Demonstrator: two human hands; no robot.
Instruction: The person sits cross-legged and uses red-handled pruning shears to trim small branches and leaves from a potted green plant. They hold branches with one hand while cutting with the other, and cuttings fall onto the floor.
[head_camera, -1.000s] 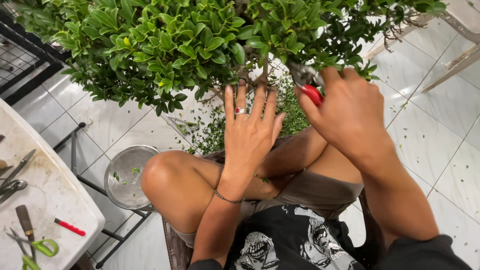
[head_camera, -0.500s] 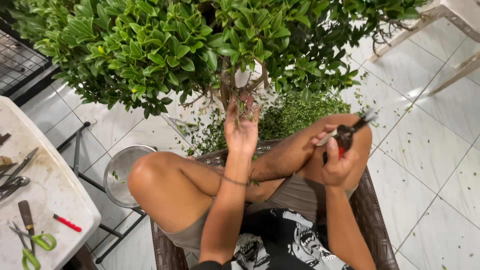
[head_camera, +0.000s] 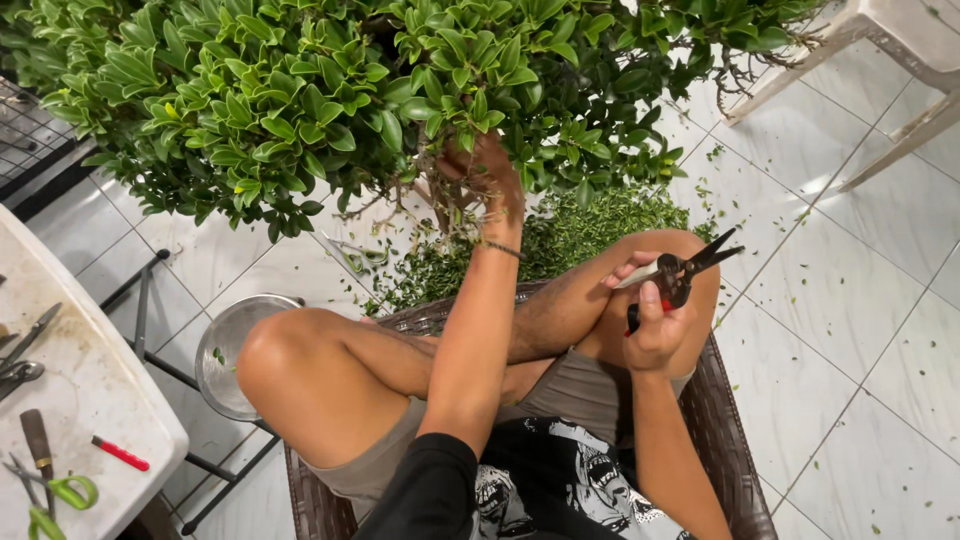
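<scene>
Now my left hand (head_camera: 487, 180) grips into the far bush (head_camera: 330, 90), nearer it; my right hand (head_camera: 655, 335), near-right, holds pruning shears (head_camera: 680, 275) pointing far-right, away from it.

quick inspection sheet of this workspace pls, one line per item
surface: white tiled floor strewn with green clippings
job's things: leafy shrub; pruning shears, blades open
clutter: metal bowl by the knee; second shears on the tiles; side table with a red marker and hand tools
grippers: left hand reaches into the shrub's branches; right hand holds the pruning shears, resting at the knee
cables: nothing seen
surroundings: wicker chair; pale chair legs upper right
</scene>
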